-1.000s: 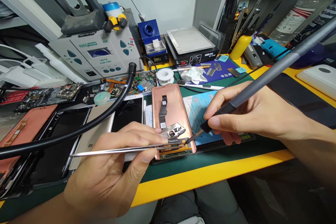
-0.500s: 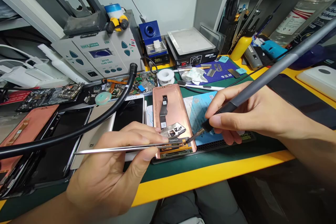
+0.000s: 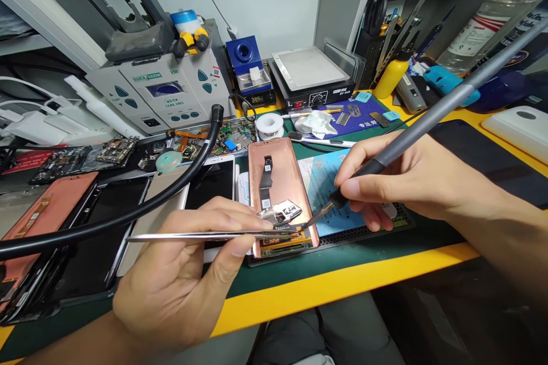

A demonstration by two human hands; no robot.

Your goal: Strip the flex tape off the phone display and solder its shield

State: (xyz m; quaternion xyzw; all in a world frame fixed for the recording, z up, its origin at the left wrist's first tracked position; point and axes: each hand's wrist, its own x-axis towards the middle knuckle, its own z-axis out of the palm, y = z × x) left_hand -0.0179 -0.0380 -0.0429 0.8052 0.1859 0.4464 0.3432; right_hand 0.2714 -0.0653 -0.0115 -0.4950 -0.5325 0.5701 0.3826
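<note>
My left hand [image 3: 188,274] is closed around metal tweezers [image 3: 188,236], thumb below and fingers above. Their tips reach the small flex cable [image 3: 285,228] at the near end of a copper-coloured phone panel [image 3: 280,168]. In my right hand [image 3: 394,182] a grey soldering iron [image 3: 411,140] is held like a pen. Its tip meets the flex cable's right end, close to the tweezer tips. A crumpled silvery piece [image 3: 286,211] sits just above the cable, by my left fingers. Farther up the panel lies a black ribbon cable [image 3: 266,181].
Behind stand a grey hot-air station [image 3: 162,88], a blue iron stand [image 3: 245,57] and a heating plate [image 3: 310,68]. A black hose [image 3: 171,197] arches across the left side over several phones. A solder spool [image 3: 269,124] and a toothbrush [image 3: 325,141] lie beyond the panel.
The silvery piece looks slightly turned beside my left fingers. Both tools still meet at the flex cable, with the tweezers shifted slightly. The camera view has moved a little.
</note>
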